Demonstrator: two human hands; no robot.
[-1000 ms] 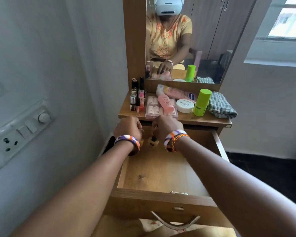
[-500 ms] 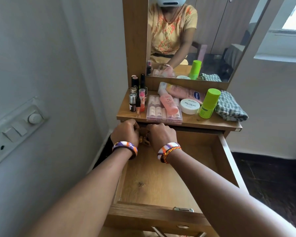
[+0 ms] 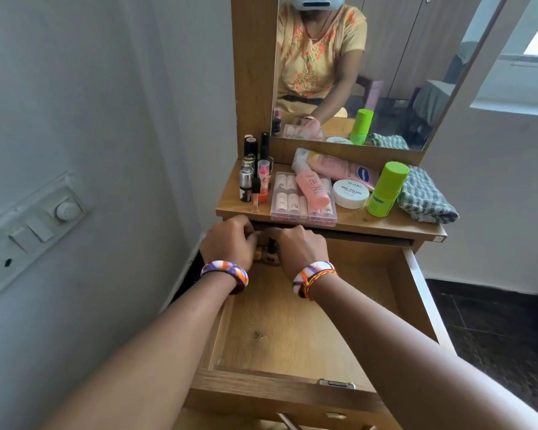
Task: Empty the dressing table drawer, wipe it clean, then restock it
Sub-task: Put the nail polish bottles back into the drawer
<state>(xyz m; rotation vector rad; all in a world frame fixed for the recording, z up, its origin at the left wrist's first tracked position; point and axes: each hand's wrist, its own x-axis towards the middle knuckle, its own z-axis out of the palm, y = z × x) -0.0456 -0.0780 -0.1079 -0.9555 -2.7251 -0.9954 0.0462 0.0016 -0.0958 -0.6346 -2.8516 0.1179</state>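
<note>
Centrally, my left hand [image 3: 230, 242] and right hand [image 3: 298, 248] curl around small bottles [image 3: 269, 257] at the drawer [image 3: 292, 330] back; crowded fingers could topple them.

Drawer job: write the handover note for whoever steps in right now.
Left hand: at the drawer's back left corner, fingers curled around small bottles; exact grip hidden.
Right hand: same spot, fingers curled over the same bottles.
Drawer: pulled open, its floor bare apart from those bottles.
Tabletop: holds the nail polish group, clear nail case, pink bottle, lotion tube, white jar, green bottle and checked cloth.
Done: nearly emptied.
Left: lift the last bottles out, wipe with the cloth, restock.
</note>
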